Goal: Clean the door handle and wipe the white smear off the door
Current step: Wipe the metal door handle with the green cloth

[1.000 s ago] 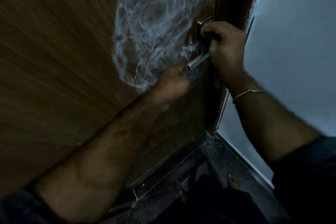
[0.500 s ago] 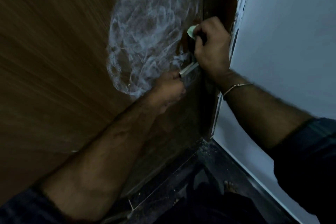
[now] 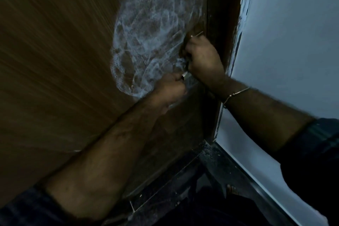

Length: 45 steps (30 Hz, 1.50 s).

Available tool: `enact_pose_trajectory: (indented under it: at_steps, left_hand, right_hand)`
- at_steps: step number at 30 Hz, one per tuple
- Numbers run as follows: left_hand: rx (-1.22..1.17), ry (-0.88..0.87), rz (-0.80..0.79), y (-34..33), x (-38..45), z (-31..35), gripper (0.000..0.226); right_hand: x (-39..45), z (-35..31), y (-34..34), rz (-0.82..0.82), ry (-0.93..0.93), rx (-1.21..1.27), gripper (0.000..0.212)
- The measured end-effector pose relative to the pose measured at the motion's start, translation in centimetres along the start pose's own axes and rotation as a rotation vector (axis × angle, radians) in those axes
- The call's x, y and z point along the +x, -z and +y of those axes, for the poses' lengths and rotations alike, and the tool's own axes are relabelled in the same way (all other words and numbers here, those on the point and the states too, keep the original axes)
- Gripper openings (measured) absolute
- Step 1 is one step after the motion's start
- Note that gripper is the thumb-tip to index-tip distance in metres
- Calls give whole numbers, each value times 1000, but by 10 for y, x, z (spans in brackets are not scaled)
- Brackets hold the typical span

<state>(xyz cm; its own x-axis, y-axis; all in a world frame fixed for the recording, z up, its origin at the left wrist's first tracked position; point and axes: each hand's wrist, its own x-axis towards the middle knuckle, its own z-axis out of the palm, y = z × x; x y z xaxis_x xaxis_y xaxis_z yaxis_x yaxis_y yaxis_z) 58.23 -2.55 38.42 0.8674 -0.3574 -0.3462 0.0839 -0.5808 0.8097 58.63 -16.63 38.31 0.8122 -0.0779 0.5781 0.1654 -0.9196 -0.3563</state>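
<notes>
A big white smear (image 3: 156, 33) covers the brown wooden door (image 3: 55, 60) just left of the metal door handle (image 3: 185, 75). Only a short bright piece of the handle shows between my hands. My left hand (image 3: 170, 88) grips the free end of the lever from below. My right hand (image 3: 203, 60) is curled over the handle's base by the door edge. It closes on a cleaning cloth that is almost wholly hidden in the fist.
The dark door frame (image 3: 220, 14) runs up right of the handle, and a pale wall (image 3: 284, 42) fills the right side. Below are a dark floor (image 3: 174, 189) and a bare foot (image 3: 232, 189). The scene is dim.
My right hand rose to the top of the handle, then slid back down towards my left hand. The pale cloth that peeked out half a second ago is hidden. My left hand kept its grip.
</notes>
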Motion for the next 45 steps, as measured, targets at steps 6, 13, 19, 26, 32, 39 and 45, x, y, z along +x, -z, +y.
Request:
enact_pose_trajectory:
  at_steps: [6,13,19,26,32,39,45]
  left_hand:
    - [-52,-24,-36,-1,3,-7,52]
    - [-63,-22,-33,0,3,-8,54]
    - [-47,-41,-8,-1,1,-6,56]
    - [-44,-44,-5,1,-1,-6,52]
    - [-33,-40,-7,1,2,-4,50]
    - [-89,-15,-66,5,5,-9,44]
    - [-89,-55,-59,4,7,-11,47]
  right_hand:
    - [3,9,7,-22,-62,-52,17]
    - [7,-4,6,-83,-219,-32,11]
    - [1,-1,8,13,-210,121,11]
    - [22,-1,30,341,-221,177,15]
    - [12,9,25,165,-164,56,24]
    - [5,6,24,90,-66,-14,27]
    - [-15,22,32,-167,-116,16,20]
